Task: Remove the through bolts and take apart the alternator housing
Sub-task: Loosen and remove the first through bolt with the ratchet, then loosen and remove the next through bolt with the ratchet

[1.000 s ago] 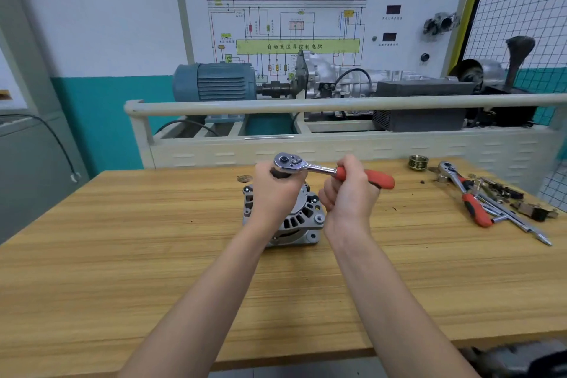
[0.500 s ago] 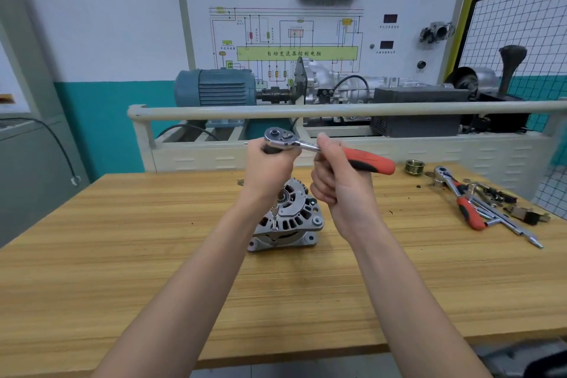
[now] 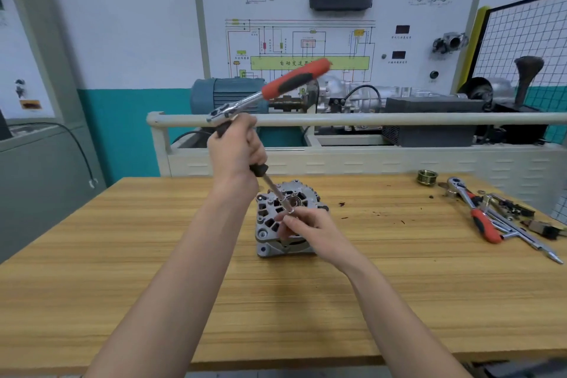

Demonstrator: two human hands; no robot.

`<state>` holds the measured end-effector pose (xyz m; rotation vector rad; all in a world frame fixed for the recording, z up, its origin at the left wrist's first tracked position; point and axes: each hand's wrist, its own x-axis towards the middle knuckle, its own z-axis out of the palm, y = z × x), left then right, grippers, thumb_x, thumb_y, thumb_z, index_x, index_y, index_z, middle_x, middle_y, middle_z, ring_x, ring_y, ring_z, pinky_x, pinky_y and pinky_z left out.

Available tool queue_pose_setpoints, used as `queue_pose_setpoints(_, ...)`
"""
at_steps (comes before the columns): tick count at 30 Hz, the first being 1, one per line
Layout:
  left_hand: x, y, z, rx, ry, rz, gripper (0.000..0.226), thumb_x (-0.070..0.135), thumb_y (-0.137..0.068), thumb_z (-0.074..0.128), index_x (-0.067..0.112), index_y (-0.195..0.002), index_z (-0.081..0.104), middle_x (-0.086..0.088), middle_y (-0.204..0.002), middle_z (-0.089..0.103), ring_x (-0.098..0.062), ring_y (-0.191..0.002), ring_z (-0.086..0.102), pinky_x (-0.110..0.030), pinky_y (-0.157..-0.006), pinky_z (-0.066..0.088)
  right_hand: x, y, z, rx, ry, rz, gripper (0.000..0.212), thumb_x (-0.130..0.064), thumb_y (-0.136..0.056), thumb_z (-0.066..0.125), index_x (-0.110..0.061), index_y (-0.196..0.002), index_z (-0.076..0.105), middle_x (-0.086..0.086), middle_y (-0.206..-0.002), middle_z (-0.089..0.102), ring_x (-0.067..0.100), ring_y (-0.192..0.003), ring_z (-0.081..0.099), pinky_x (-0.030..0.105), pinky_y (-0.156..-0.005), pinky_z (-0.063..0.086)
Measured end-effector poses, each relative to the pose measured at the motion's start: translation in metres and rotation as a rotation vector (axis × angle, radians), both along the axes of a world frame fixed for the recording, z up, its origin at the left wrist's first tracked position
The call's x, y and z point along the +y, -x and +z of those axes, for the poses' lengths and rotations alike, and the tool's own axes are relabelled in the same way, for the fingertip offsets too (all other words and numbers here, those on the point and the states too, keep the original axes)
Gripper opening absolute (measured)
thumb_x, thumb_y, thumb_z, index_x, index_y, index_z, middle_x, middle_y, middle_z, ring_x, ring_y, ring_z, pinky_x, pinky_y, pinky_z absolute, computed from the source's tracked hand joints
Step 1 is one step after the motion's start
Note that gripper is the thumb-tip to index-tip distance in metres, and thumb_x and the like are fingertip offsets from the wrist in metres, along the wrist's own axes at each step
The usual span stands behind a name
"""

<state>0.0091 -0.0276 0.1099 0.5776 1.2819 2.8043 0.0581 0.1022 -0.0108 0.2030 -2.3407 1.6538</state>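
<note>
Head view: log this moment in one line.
left hand: grips red-handled ratchet extension | right hand: fingers at socket tip | grey metal alternator: on wooden table

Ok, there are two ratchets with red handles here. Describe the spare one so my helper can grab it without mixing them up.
Start at the wooden table and go to its far right end, where loose tools lie in a pile. The spare ratchet lies flat there, its steel head nearest the small brass-coloured pulley. The other ratchet is up in the air in the left hand.
</note>
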Motion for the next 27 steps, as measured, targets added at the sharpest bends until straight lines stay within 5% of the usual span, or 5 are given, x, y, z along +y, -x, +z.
queue_pose_setpoints(4,-0.011,0.014,-0.011,-0.229,-0.120,-0.004,0.051,0.009,-0.088,0.050,0.021,-0.042,0.032,0.007,-0.038,0.021,-0.009,-0.032,0.015,-0.019,-0.035,0.017,-0.001,-0.002,-0.010,0.072,0.113,-0.019,0.022,-0.007,-0.099,0.050,-0.014,-0.094,0.070,-0.009,-0.057,0.059,0.001,-0.053,0.050,0.014,-0.054,0.039)
queue_pose_setpoints(16,-0.021,0.031,-0.069,-0.357,-0.320,-0.135,0.025,0.015,-0.091,0.055,0.019,-0.068,0.044,0.007,-0.053,0.037,-0.008,-0.046,0.039,-0.021,-0.054,0.036,0.000,-0.002,-0.021,0.055,-0.034,-0.353,0.027,-0.008,-0.094,0.059,-0.025,-0.077,0.071,-0.009,-0.056,0.055,0.014,-0.058,0.046,0.026,-0.059,0.039)
queue_pose_setpoints(20,-0.019,0.035,-0.073,-0.397,-0.313,-0.066,0.028,0.021,-0.097,0.051,0.016,-0.071,0.042,0.006,-0.050,0.040,-0.008,-0.042,0.041,-0.021,-0.046,0.040,-0.002,-0.001,-0.026,0.100,-0.133,-0.451,0.016,-0.006,-0.091,0.062,-0.010,-0.096,0.077,-0.014,-0.068,0.064,0.003,-0.061,0.055,0.012,-0.056,0.041)
queue_pose_setpoints(23,-0.017,0.037,-0.074,-0.448,-0.330,0.000,0.031,0.021,-0.098,0.049,0.016,-0.069,0.039,0.007,-0.046,0.035,-0.007,-0.038,0.033,-0.018,-0.040,0.033,-0.005,-0.004,-0.030,0.219,-0.266,-0.497,0.016,-0.003,-0.089,0.064,-0.010,-0.096,0.077,-0.004,-0.077,0.072,0.011,-0.069,0.064,0.025,-0.062,0.051)
queue_pose_setpoints(27,-0.015,0.038,-0.079,-0.509,-0.348,0.111,0.028,0.013,-0.092,0.053,0.015,-0.068,0.038,0.007,-0.047,0.032,-0.007,-0.038,0.026,-0.019,-0.039,0.028,-0.009,-0.007,-0.036,0.210,-0.385,-0.471,0.016,-0.010,-0.092,0.062,-0.016,-0.095,0.077,-0.008,-0.069,0.069,0.005,-0.054,0.051,0.028,-0.054,0.040)
